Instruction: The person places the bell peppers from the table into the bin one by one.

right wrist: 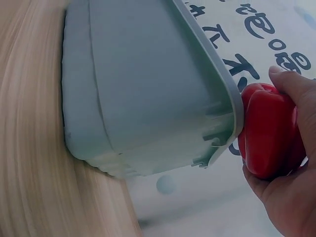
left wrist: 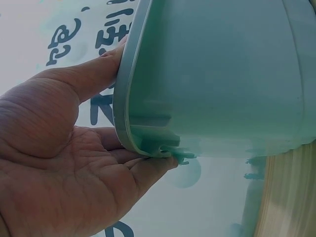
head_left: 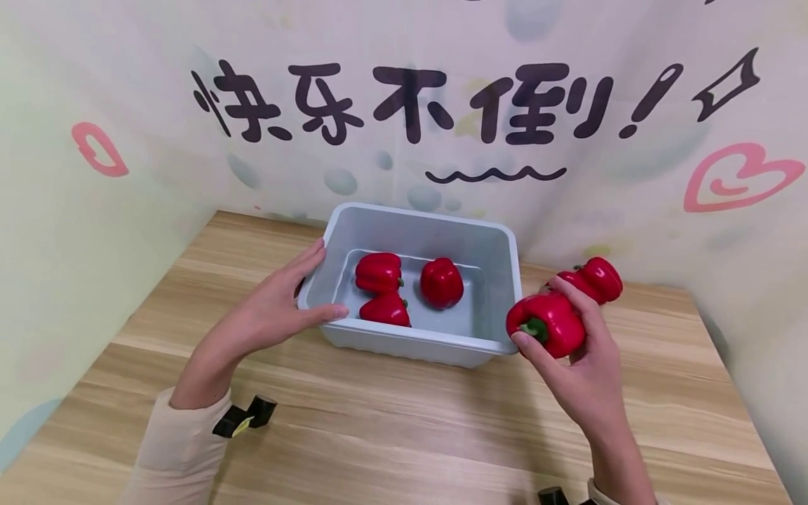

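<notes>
A light grey plastic bin (head_left: 416, 335) stands on the table with three red bell peppers inside: one at left (head_left: 379, 273), one at front left (head_left: 385, 309) and one toward the right (head_left: 442, 283). My left hand (head_left: 271, 308) grips the bin's near left corner, thumb over the front rim; in the left wrist view its fingers reach under the rim (left wrist: 129, 74). Just outside the near right corner, my right hand (head_left: 587, 372) holds another red bell pepper (head_left: 555, 324), green stem facing the bin. The right wrist view shows this pepper (right wrist: 269, 133) right at the rim.
Beyond my right hand more red pepper (head_left: 600, 279) shows on the wooden table (head_left: 404, 428), partly hidden by the fingers. A printed cloth (head_left: 404, 175) hangs close behind the bin. Dark wrist mounts (head_left: 245, 416) sit at the sleeves.
</notes>
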`<state>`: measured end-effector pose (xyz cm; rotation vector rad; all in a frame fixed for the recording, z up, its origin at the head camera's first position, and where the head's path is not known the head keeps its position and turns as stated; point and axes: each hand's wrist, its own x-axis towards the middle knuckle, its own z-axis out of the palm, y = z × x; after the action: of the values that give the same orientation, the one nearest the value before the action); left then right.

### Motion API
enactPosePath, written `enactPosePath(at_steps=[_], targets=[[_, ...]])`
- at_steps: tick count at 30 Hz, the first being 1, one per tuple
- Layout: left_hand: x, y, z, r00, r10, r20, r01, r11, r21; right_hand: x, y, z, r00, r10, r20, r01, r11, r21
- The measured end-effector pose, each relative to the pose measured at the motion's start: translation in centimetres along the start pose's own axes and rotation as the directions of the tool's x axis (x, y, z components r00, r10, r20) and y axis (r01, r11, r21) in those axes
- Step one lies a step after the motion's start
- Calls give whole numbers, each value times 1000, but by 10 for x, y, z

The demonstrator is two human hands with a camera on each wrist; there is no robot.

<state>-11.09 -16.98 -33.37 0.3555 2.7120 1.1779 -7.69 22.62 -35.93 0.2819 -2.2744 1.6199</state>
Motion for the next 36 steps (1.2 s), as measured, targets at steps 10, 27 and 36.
enactPosePath(at_steps=[10,27,36], targets=[[0,1,-2,1000,-11,6,11,999,37,0,3,4,998,-61,-10,61,998,-35],[0,1,0,1000,-12,5,11,999,37,2,9,9,982,-189,-20,190,980,54],[0,2,-1,1000,-14,4,14,999,40,3,8,12,986,-166,-25,167,983,79]])
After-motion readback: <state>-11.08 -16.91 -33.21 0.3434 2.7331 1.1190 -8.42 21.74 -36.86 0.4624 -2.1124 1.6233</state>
